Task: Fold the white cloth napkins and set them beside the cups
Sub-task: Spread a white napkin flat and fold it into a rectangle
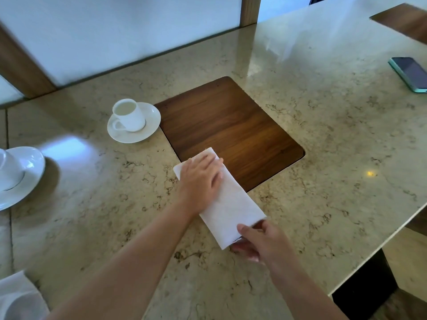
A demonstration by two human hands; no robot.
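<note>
A white cloth napkin (233,209), folded into a long narrow strip, lies on the marble table, its far end over the corner of a dark wooden inlay (231,128). My left hand (201,179) lies flat on the far half of the napkin, fingers straight. My right hand (256,241) pinches the near end, thumb on top and fingers underneath. A white cup (128,114) stands on its saucer (150,112) to the far left of the napkin. A second cup (7,172) on a saucer (30,165) sits at the left edge of view.
A phone (410,73) lies at the far right of the table. White cloth (13,285) over a round white object shows at the bottom left corner. The table's edge runs diagonally at the right, with dark floor below.
</note>
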